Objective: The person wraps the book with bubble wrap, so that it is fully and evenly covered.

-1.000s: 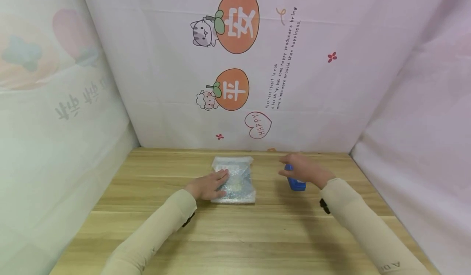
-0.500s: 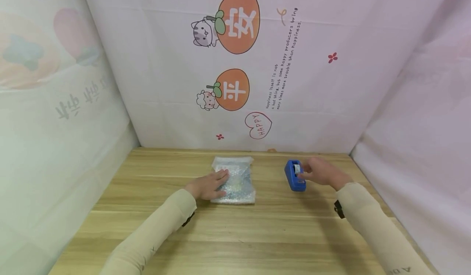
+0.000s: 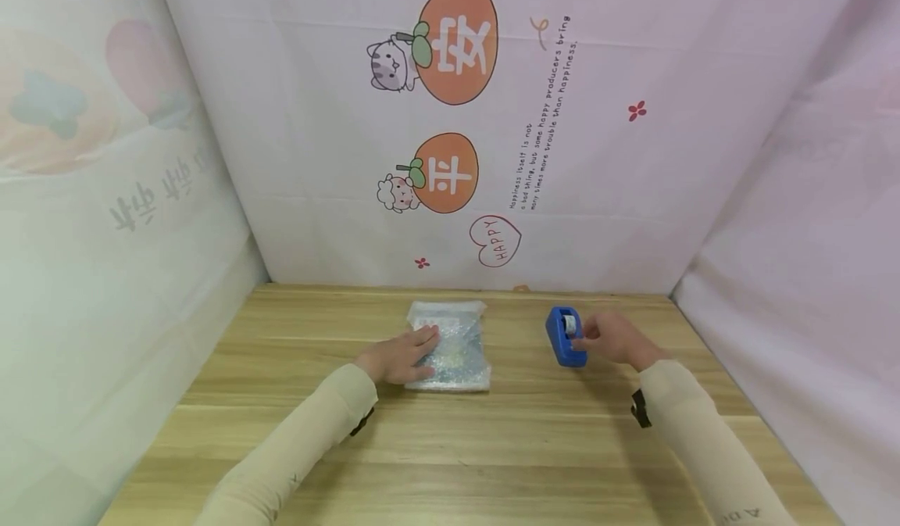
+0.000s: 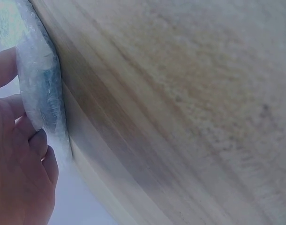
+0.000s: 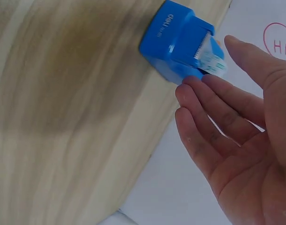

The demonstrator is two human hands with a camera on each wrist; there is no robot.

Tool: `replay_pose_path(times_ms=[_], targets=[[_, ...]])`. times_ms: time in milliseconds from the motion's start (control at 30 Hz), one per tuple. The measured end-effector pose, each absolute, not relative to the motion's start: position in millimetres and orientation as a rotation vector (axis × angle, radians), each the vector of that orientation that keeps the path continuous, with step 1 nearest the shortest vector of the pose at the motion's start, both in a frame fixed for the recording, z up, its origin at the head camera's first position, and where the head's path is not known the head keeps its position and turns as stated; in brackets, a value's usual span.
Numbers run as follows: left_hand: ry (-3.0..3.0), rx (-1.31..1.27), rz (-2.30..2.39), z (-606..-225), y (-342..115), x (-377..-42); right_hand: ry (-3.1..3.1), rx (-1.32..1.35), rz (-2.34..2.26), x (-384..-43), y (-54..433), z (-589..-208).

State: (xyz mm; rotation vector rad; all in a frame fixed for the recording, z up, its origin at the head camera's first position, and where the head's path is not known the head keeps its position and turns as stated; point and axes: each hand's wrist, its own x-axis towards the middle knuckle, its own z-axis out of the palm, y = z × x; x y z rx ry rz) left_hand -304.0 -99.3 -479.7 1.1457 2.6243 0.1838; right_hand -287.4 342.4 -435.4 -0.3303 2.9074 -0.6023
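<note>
A flat package in bubble wrap (image 3: 460, 346) lies on the wooden table, with something bluish showing through the wrap. My left hand (image 3: 401, 358) rests on its left part, fingers spread over the wrap; in the left wrist view the fingers (image 4: 37, 143) lie along the package's edge. To the right stands a blue tape dispenser (image 3: 562, 346) with a small roll of tape (image 3: 569, 324). My right hand (image 3: 613, 338) is at the dispenser's right side. In the right wrist view its thumb and fingers are apart, the fingertips right at the tape's loose end (image 5: 213, 64) by the cutter.
A white printed cloth (image 3: 450, 245) hangs along the table's back edge. More cloth walls off the left side (image 3: 141, 276) and the right side (image 3: 794, 291). Wooden tabletop (image 3: 478, 448) spreads in front of the package and dispenser.
My right hand has moved from over the tape dispenser to its right side, uncovering it, with the fingers now near the tape. The left hand and package have stayed in place.
</note>
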Motion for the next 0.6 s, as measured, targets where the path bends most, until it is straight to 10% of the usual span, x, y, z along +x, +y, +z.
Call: replay_pose_path(times_ms=[600], targets=[[2.611,1.166,0.215,-477,-102,-303,2.861,-0.246,-0.652,-285,341,-446]])
